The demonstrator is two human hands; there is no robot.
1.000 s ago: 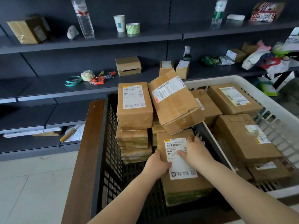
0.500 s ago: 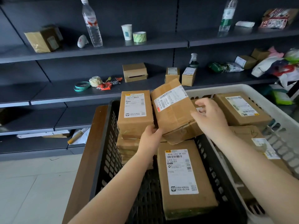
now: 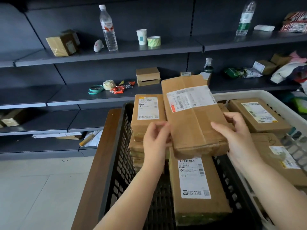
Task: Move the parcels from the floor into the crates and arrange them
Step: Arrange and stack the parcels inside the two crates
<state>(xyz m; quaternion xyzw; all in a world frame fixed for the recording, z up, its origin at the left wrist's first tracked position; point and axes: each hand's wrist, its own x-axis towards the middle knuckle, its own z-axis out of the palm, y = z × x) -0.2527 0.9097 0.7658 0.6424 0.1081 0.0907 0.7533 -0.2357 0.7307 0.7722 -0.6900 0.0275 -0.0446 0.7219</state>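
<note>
I hold a large brown parcel (image 3: 192, 117) with a white label above the black crate (image 3: 119, 146). My left hand (image 3: 155, 138) grips its left near edge and my right hand (image 3: 235, 131) grips its right near edge. Under it, a long parcel (image 3: 194, 185) lies flat in the black crate. To the left stands a stack of parcels (image 3: 146, 117) against the crate's far left side. The white crate (image 3: 259, 95) on the right holds several more brown parcels (image 3: 259, 113).
Both crates rest on a brown wooden table (image 3: 98, 163). Dark shelves (image 3: 116, 52) behind carry bottles, a cup, tape rolls, small boxes and bags. Pale tiled floor (image 3: 36, 188) lies to the left.
My hands left the flat parcel, took the tilted large parcel from both sides and lifted it; it now sits straighter, its label facing up.
</note>
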